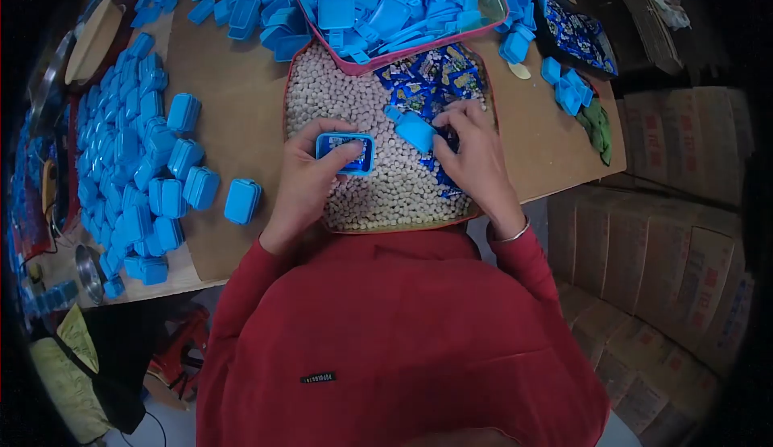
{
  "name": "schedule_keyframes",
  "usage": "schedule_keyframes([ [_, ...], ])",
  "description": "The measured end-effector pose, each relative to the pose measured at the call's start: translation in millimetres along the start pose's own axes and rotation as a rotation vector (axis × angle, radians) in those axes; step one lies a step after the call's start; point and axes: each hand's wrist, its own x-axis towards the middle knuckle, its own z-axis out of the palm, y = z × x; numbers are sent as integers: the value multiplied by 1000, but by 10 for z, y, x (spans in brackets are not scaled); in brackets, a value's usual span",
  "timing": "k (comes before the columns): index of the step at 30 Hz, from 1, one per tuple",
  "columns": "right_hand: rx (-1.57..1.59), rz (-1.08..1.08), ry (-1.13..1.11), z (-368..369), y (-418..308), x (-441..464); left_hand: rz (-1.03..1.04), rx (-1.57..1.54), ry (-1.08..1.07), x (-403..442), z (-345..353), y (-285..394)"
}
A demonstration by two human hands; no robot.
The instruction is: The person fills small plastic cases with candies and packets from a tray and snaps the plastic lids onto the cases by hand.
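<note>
My left hand [310,169] grips a small blue plastic box [322,146], open side up. Its thumb presses on a dark blue printed packet [346,163] inside. To the right, my right hand [471,145] has its thumb and fingers at the edge of a blue plastic lid [415,133] with a small tab, apparently pinching it; the fingertips are partly hidden. Both hands are over a shallow tray [286,97] of small whitish pellets [378,201]. Several blue printed packets [435,76] lie on the pellets at the tray's right side.
Closed blue boxes [133,149] are heaped on the left of the table [221,101]. A pink-rimmed bin [362,67] of blue box parts rests at the tray's far edge. A black container [576,36] of packets stands far right, near a green cloth [596,129]. Cartons [644,213] are stacked at right.
</note>
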Motion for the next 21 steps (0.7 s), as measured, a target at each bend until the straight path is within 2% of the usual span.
schedule_keyframes([
  [1, 64, 11, -63, -45, -78, 28, 25, -26, -9, -7, 18, 6],
  [4, -54, -58, -143, 61, -171, 38, 11, -34, -104, 7, -27, 15],
  [6, -59, -63, -127, 108, -145, 73, 90, -54, -205, -15, 12, 23],
  [9, 63, -23, -155, 4, -68, 117, 98, -86, -275, -51, -1, 44],
  [12, 386, -47, -59, -188, -168, 163, 127, -8, -274, -28, -13, -15],
  [13, 362, -193, -69, -241, -219, 175, 114, 11, -275, -34, -3, -39],
  [16, 291, -398, -139, -269, -507, 181, 148, 105, -300, -38, 22, -41],
  [21, 295, -457, -143, -160, -553, 192, 210, 154, -243, -64, 45, -23],
])
